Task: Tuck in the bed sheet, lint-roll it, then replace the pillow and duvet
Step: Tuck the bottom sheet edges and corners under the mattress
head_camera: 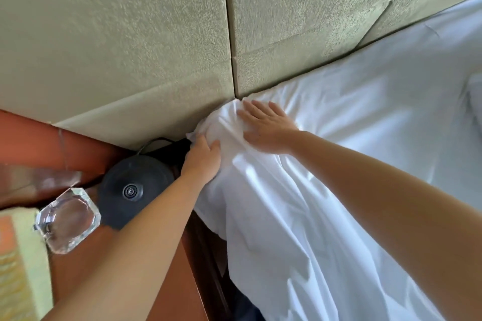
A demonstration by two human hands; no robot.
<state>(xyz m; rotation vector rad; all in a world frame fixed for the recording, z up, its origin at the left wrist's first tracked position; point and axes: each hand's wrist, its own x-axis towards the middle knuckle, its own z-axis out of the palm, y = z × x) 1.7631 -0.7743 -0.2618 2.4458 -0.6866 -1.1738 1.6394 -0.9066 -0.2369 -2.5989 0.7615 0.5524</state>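
Standing at the bedside, the nearest things are on the reddish wooden nightstand point(78, 154): a faceted glass ashtray point(68, 220) close to its front edge, and just behind it a round black kettle base point(130, 190) with its cord point(154, 142) running back toward the wall. Loose white bed sheet point(300, 229) hangs in folds over the mattress side, not yet tucked there. Further in, the 2 hands meet at the head corner of the bed. The left hand point(202, 157) is pressed against the side of the corner, fingers pushing into the bunched fabric; I cannot tell whether they pinch it or only shove it down. The right hand point(266, 126) lies flat on top, fingers straight and spread, holding the sheet against the mattress. Beyond them the green padded headboard point(156, 34) rises, and a bit of pillow point(476, 101) shows at the far right edge. My worry is the left forearm: it passes right over the kettle base, and a hard push or quick pull-back could snag the cord or knock the ashtray off. The bunched corner may also spring loose once the flat hand lifts.
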